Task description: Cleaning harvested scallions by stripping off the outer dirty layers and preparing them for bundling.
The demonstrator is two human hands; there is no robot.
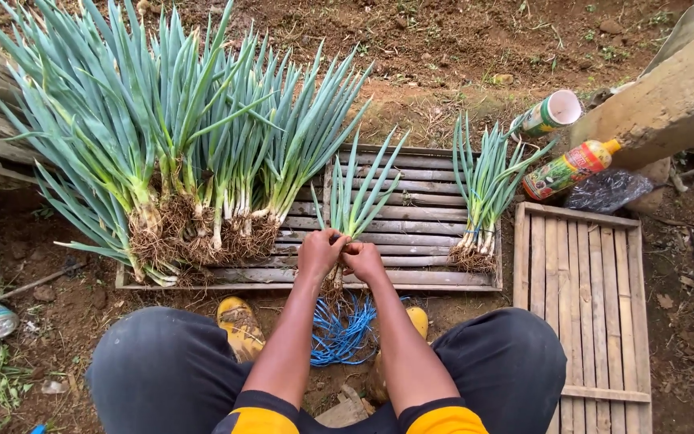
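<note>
The small bunch of green onions [355, 201] sits in the middle of the frame, on a slatted wooden worktop [419, 217]. Both hands are closed around its white bottom part, side by side and touching. The left hand [320, 251] grips it from the left and the right hand [363, 259] from the right. The green leaves stick up past the fingers, toward the top of the frame. Blue strings [343, 329] lie on the dirt just below the hands. A big pile of green onions [170, 137] fills the upper left. One more bunch [483, 185] lies to the right, well apart.
</note>
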